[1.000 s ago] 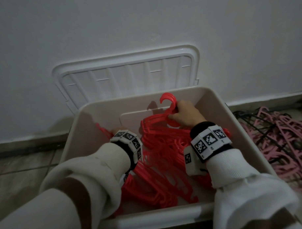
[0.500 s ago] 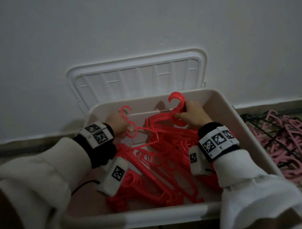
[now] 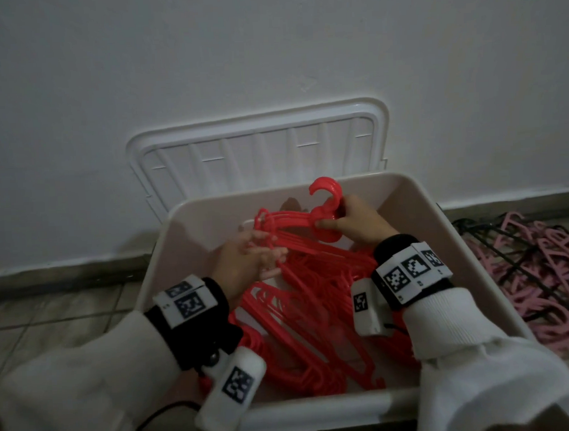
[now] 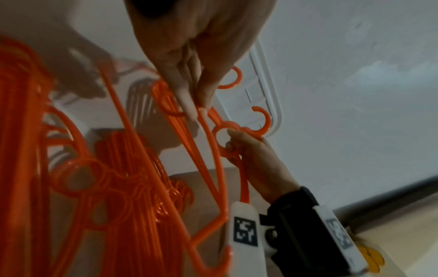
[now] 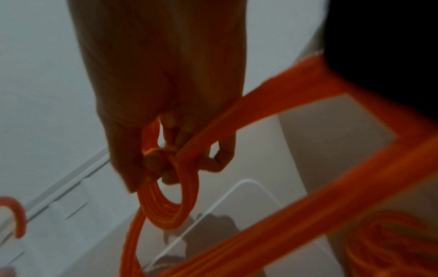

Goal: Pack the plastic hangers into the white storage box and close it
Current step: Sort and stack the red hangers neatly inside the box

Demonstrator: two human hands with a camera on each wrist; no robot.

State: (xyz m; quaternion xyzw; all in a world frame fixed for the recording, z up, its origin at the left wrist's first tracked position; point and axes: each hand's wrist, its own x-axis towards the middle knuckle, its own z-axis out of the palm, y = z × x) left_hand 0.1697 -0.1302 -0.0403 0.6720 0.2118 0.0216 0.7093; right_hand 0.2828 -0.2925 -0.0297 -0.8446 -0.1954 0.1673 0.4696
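Observation:
The white storage box (image 3: 439,242) stands open on the floor with a heap of red plastic hangers (image 3: 313,327) inside. My right hand (image 3: 338,221) grips a bunch of red hangers (image 3: 324,194) by the rings under their hooks, lifted above the heap near the box's back wall. In the right wrist view its fingers (image 5: 220,159) curl through the stacked rings (image 5: 170,206). My left hand (image 3: 268,257) is just left of it, and its fingertips (image 4: 189,106) pinch the thin shoulder bars of that bunch. The white lid (image 3: 258,151) leans upright against the wall behind the box.
A tangled pile of pink hangers (image 3: 543,270) and some black ones (image 3: 490,240) lies on the tiled floor right of the box. The white wall (image 3: 271,54) rises directly behind. Tiled floor (image 3: 54,313) shows left of the box.
My left hand rose out of the heap with a hanger, then moved right to the bunch in my right hand. The right hand kept its grip and lifted slightly.

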